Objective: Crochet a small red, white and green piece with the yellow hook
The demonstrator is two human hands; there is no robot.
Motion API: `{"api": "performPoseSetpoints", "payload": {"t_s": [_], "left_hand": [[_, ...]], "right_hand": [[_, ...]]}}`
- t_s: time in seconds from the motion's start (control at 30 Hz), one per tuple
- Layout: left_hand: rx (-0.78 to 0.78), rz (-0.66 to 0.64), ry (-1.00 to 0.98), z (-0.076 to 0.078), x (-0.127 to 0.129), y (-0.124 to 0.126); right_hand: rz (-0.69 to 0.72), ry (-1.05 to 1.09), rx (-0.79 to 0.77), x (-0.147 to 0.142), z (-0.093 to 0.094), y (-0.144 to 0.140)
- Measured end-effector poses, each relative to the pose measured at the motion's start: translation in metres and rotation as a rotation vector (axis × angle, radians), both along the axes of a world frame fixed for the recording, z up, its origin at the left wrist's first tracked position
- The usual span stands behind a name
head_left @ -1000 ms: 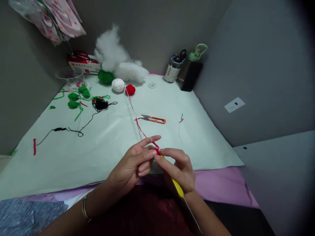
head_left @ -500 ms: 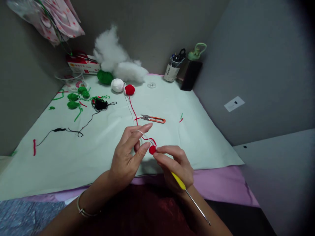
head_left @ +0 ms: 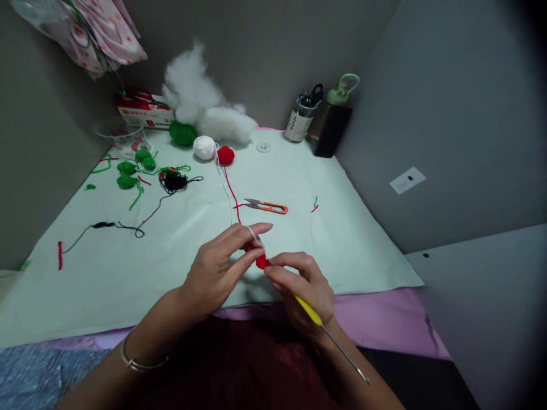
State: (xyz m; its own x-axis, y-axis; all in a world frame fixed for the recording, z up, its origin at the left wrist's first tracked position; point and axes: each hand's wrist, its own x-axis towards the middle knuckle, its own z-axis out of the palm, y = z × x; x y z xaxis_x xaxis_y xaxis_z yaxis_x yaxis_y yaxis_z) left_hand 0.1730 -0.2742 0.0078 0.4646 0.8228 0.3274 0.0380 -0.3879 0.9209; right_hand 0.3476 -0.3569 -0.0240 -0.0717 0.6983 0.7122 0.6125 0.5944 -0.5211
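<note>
Hook tip hidden behind right hand [head_left: 304,285], red piece [head_left: 261,262]

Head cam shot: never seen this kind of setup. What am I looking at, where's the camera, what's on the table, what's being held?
There is no machine here: a person works with two bare hands, and the single camera sits on their head, looking forward and down.

The left hand has white yarn looped over its forefinger and pinches a small red crochet piece. The right hand grips a yellow-handled crochet hook at that piece; its metal shaft points back toward the person.

On the pale sheet lie orange thread snips, a red yarn ball, a white yarn ball, a green yarn ball, black yarn, small green crochet pieces and white stuffing. A pen jar stands at the back wall.
</note>
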Motion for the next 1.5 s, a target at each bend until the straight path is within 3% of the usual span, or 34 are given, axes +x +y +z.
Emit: {"api": "performPoseSetpoints", "payload": {"t_s": [0.07, 0.17, 0.3, 0.53, 0.73, 0.93, 1.1, 1.27, 1.4, 1.5], "left_hand": [[0.005, 0.089, -0.029, 0.000, 0.001, -0.005], [-0.124, 0.136, -0.091, -0.002, 0.003, -0.010], [-0.274, 0.105, -0.143, -0.007, 0.005, -0.012], [-0.312, 0.033, -0.166, -0.008, 0.005, -0.012], [-0.324, 0.044, -0.126, -0.006, 0.004, -0.012], [-0.274, 0.037, -0.097, -0.006, 0.003, -0.010], [-0.072, 0.094, -0.079, -0.016, 0.007, -0.011], [0.082, 0.135, -0.071, -0.027, 0.011, -0.014], [0.077, 0.161, -0.057, -0.028, 0.012, -0.020], [-0.021, 0.156, -0.085, -0.028, 0.012, -0.024]], "right_hand": [[-0.028, 0.018, 0.012, -0.001, -0.001, 0.000], [-0.056, 0.036, 0.033, -0.002, -0.002, 0.001], [-0.066, 0.053, 0.045, -0.004, -0.002, 0.002], [-0.084, -0.033, 0.102, 0.001, -0.008, 0.006], [-0.135, -0.155, 0.138, 0.005, -0.009, 0.009], [-0.136, -0.198, 0.156, 0.006, -0.007, 0.009], [-0.141, -0.041, 0.025, -0.001, -0.005, 0.006], [-0.143, 0.121, 0.011, -0.009, -0.008, 0.005], [-0.154, 0.178, 0.027, -0.012, -0.012, 0.005], [-0.176, 0.192, 0.028, -0.014, -0.013, 0.004]]}}
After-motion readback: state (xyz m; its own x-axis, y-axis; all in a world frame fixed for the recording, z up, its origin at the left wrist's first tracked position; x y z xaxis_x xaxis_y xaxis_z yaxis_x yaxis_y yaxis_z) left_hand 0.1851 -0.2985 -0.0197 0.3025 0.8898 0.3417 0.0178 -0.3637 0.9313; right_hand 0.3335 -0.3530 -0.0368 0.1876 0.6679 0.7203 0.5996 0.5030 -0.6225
